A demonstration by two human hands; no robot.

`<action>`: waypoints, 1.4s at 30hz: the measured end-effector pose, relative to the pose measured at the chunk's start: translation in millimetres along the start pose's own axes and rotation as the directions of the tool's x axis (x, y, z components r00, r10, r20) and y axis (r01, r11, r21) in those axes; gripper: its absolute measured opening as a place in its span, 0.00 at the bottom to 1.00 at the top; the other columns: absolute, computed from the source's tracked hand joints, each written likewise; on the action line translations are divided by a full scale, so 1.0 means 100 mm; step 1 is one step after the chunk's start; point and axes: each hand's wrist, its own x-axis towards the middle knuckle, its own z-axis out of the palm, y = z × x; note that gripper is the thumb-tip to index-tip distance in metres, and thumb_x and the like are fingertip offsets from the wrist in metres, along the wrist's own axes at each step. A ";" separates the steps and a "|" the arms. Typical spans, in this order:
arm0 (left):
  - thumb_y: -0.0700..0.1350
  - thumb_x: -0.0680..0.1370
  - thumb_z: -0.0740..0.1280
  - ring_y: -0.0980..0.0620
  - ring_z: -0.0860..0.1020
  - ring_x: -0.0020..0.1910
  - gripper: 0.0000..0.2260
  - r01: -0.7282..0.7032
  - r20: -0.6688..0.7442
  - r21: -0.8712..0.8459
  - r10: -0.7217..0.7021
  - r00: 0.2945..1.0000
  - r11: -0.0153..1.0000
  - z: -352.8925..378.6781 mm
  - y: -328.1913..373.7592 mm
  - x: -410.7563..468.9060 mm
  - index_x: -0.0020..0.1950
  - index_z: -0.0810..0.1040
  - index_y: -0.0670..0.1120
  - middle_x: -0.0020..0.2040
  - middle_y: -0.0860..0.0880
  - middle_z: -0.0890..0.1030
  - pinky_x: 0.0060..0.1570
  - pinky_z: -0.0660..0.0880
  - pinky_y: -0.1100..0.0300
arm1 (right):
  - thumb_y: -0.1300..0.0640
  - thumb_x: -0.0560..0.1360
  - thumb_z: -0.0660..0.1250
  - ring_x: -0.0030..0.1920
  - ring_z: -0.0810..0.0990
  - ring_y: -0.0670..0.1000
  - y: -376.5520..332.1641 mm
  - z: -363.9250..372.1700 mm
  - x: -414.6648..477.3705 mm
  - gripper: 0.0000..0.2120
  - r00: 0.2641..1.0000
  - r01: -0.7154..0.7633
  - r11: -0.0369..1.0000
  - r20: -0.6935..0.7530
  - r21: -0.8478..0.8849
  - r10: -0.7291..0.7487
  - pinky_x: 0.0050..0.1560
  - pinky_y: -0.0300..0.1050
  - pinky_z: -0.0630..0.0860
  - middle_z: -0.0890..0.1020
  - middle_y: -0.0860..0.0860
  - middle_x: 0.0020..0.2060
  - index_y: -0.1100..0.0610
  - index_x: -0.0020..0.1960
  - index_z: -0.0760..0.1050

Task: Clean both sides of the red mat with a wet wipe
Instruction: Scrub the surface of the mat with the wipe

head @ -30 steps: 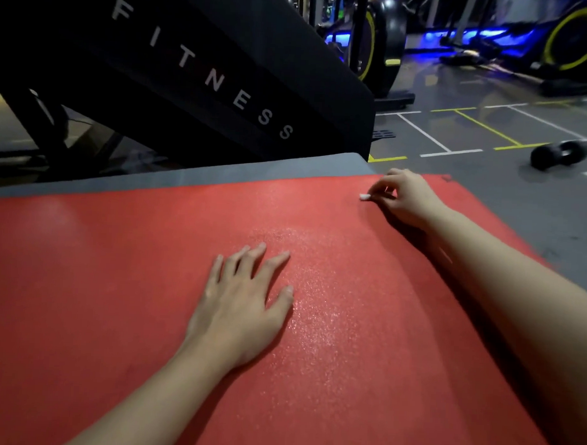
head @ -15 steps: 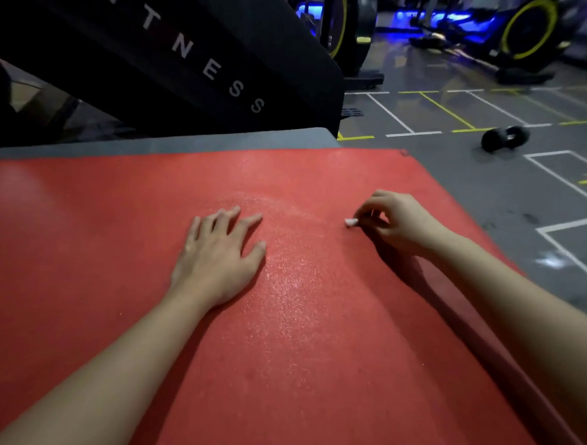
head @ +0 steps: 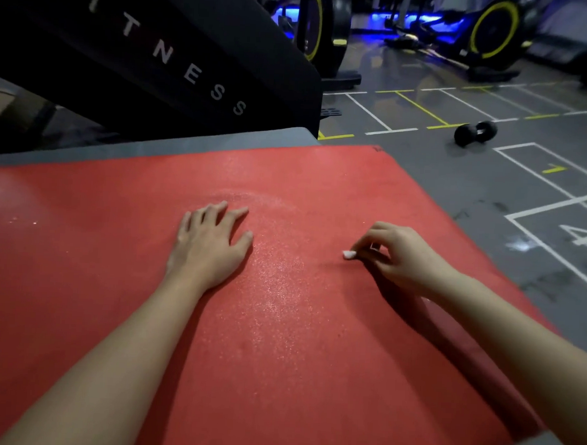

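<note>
Wet wipe (head: 349,254) nearer; in right hand (head: 405,257)

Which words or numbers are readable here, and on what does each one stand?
"ITNESS": white letters on the black machine panel, beginning cut off at the frame edge.
"4": white paint on the grey floor.
Yellow floor mark beyond the 4: too unclear to read.

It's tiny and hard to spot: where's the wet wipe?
The wet wipe is right of centre in the head view, pinched in the right hand on the red mat, right of the left hand.
</note>
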 end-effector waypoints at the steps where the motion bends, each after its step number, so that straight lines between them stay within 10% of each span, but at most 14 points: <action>1: 0.63 0.81 0.53 0.48 0.56 0.79 0.24 0.001 -0.002 0.005 -0.001 1.000 1.000 0.00 0.00 0.01 0.78 0.61 0.62 0.79 0.50 0.62 0.79 0.48 0.44 | 0.55 0.76 0.73 0.42 0.78 0.47 -0.01 0.02 -0.05 0.03 1.000 -0.006 1.000 -0.027 -0.011 0.006 0.44 0.41 0.72 0.80 0.47 0.42 0.52 0.49 0.85; 7: 0.64 0.80 0.53 0.47 0.60 0.77 0.25 0.010 0.005 0.013 -0.010 1.000 1.000 -0.03 0.04 0.00 0.77 0.65 0.60 0.78 0.49 0.65 0.78 0.53 0.44 | 0.51 0.75 0.74 0.45 0.78 0.55 -0.03 0.20 0.19 0.06 0.970 -0.126 0.991 -0.205 0.033 0.130 0.44 0.46 0.68 0.73 0.45 0.39 0.53 0.47 0.85; 16: 0.49 0.80 0.64 0.40 0.78 0.61 0.13 0.052 -0.024 -0.234 -0.059 0.998 0.971 -0.32 0.54 -0.73 0.61 0.80 0.46 0.59 0.43 0.81 0.59 0.75 0.48 | 0.50 0.74 0.75 0.38 0.77 0.44 -0.42 -0.15 -1.00 0.05 0.994 -0.040 0.996 0.107 0.083 0.031 0.39 0.38 0.70 0.78 0.44 0.39 0.50 0.48 0.86; 24: 0.58 0.84 0.54 0.50 0.53 0.82 0.26 0.013 0.068 -0.099 -0.007 0.998 0.995 -0.13 0.88 -1.55 0.81 0.61 0.51 0.82 0.49 0.58 0.80 0.46 0.47 | 0.56 0.75 0.74 0.41 0.78 0.48 -0.61 -0.03 -1.27 0.03 0.990 -0.115 0.990 -0.078 0.077 0.121 0.42 0.35 0.67 0.77 0.46 0.41 0.54 0.47 0.86; 42: 0.58 0.83 0.53 0.48 0.56 0.81 0.26 0.018 0.023 -0.049 -0.017 1.000 0.999 -0.10 0.93 -1.65 0.80 0.62 0.50 0.81 0.48 0.61 0.80 0.48 0.46 | 0.62 0.73 0.75 0.42 0.73 0.44 -0.66 -0.01 -2.58 0.07 0.965 -0.161 0.986 -0.203 0.049 0.168 0.46 0.54 0.74 0.77 0.41 0.40 0.50 0.46 0.84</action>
